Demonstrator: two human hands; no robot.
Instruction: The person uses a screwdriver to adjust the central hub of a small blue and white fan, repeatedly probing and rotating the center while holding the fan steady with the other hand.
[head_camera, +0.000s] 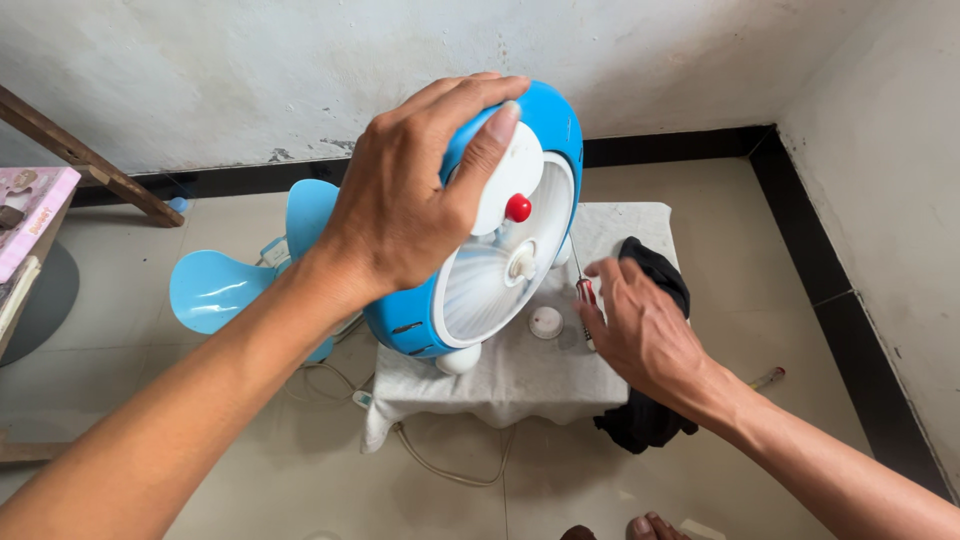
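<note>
Centrally, a blue and white fan housing (500, 260) stands on its edge on a white cloth (520, 375) over a low stand, open face tilted toward the right hand's side. Left hand (410, 200) grips it from above: palm on the blue back, fingers spread over the rim, thumb on the white front by a red knob (518, 207). Right hand (640, 325) lies lower and just beside a red-handled screwdriver (584, 300), whose long axis runs up and away along the cloth; fingers half-curled, touching the handle, grip not closed as far as visible. Small white cap (545, 322) lies between housing and right hand.
</note>
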